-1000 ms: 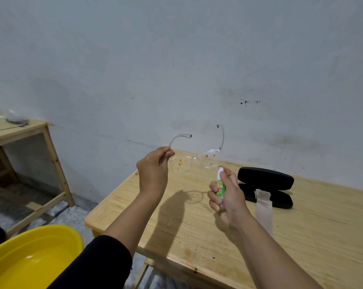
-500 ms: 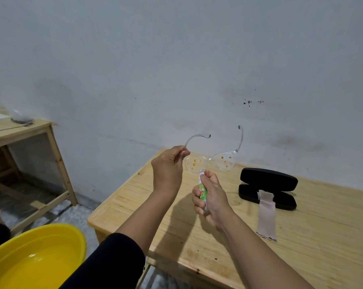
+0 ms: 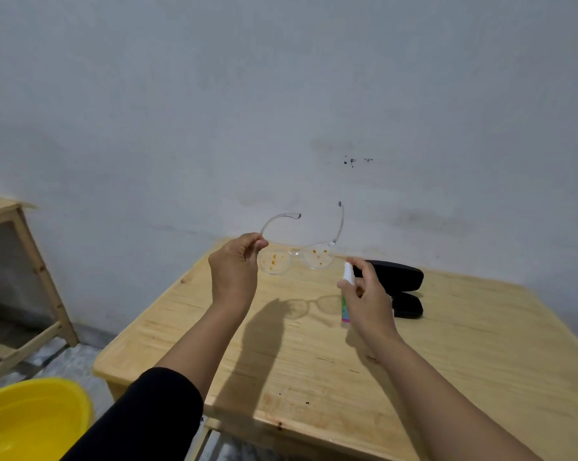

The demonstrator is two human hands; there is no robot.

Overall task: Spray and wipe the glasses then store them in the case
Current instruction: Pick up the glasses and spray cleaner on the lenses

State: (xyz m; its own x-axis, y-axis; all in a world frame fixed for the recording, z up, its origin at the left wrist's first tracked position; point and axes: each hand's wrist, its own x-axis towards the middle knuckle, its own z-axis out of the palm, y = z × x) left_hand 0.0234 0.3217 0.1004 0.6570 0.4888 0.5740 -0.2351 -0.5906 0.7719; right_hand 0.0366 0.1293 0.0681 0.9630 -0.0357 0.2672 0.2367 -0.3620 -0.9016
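From the head view, the right hand has drawn back to the right of the glasses since half a second ago, when it held the spray bottle close under the lens nearer the left hand; now the bottle sits just below and to the right of the other lens, its white nozzle turned toward it. This suggests the spraying step is under way, with the wipe and the storing not yet done. The left hand has its fingers pinched on one temple arm at the hinge, holding the glasses up in the air above the tabletop, near its far edge; their shadow lies on the wood below. The right hand's fingers are curled around the bottle, the forefinger up by the nozzle. The glasses are clear-framed with both temple arms unfolded and pointing up and away, and both lenses carry scattered orange-yellow spots. The black case lies open on the tabletop behind the right hand. A yellow basin sits low at the left.
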